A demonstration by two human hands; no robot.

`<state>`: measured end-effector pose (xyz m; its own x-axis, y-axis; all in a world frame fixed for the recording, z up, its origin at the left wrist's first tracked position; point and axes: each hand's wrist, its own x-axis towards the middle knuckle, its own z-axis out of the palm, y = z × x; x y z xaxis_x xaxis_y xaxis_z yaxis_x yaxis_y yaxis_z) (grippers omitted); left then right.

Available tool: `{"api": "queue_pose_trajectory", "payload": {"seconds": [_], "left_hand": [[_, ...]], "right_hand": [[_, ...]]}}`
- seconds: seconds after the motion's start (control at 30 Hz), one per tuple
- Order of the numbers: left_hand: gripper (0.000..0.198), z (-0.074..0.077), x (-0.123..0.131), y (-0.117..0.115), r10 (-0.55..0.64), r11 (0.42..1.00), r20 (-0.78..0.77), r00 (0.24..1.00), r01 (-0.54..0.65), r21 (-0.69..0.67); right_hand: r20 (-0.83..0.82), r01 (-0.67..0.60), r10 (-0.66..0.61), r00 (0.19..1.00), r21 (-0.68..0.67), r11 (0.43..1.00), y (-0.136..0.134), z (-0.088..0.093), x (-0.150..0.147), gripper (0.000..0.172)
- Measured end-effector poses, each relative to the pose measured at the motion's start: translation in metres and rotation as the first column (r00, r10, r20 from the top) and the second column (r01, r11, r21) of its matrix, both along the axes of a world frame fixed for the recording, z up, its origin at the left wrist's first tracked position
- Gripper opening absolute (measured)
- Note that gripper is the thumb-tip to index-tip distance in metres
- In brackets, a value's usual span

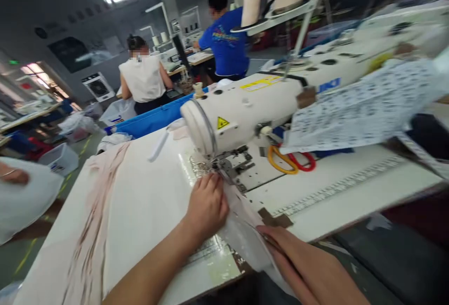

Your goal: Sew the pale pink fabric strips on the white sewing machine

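Note:
A white sewing machine [245, 108] lies across the table, its needle area just beyond my left hand [209, 202]. The fingers of that hand are curled together on the end of a thin, pale fabric piece [242, 230] beside the presser foot [219, 164]. Toward me, the same cloth runs down to my right hand [298, 258], which pinches its edge between thumb and fingers. Part of the cloth hangs over the table's front edge. My left fingertips are partly hidden, and the picture is somewhat blurred.
Scissors with orange and red handles [283, 161] lie right of the needle area, under a printed sheet [358, 104]. Pale pink fabric strips [94, 221] are spread on the left of the table [140, 211]. Thread cones [252, 1] stand above. Two people sit beyond; another stands left.

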<state>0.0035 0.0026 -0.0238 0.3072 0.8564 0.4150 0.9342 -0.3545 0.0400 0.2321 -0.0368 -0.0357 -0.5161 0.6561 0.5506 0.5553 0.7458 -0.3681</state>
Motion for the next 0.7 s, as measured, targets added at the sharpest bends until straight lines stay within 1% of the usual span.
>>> {"api": "queue_pose_trajectory", "payload": {"seconds": [0.1,0.23,0.37,0.57,0.7], "left_hand": [[0.037,-0.001,0.000,-0.004,-0.045,0.998,-0.019,0.999,0.046,0.033],[0.037,0.002,0.002,-0.007,-0.020,0.999,-0.053,0.998,0.022,0.030],[0.037,0.001,0.002,-0.006,-0.025,0.999,-0.067,0.997,0.027,0.030],[0.036,0.002,0.005,-0.009,-0.025,0.999,-0.067,0.997,0.028,0.044],[0.037,0.001,0.007,-0.011,-0.025,0.998,-0.091,0.996,0.030,0.055]], "right_hand": [[0.017,-0.049,0.050,0.999,-0.044,0.998,-0.001,0.005,0.003,0.032],[0.049,-0.077,0.079,0.996,-0.050,0.996,-0.001,0.010,-0.002,0.034],[0.060,-0.058,0.061,0.996,-0.051,0.997,-0.002,0.011,-0.001,0.034],[0.175,-0.022,0.031,0.984,-0.049,0.999,-0.002,0.014,-0.002,0.039],[0.175,-0.008,0.003,0.984,0.031,0.999,-0.001,0.008,-0.004,0.036]]}}
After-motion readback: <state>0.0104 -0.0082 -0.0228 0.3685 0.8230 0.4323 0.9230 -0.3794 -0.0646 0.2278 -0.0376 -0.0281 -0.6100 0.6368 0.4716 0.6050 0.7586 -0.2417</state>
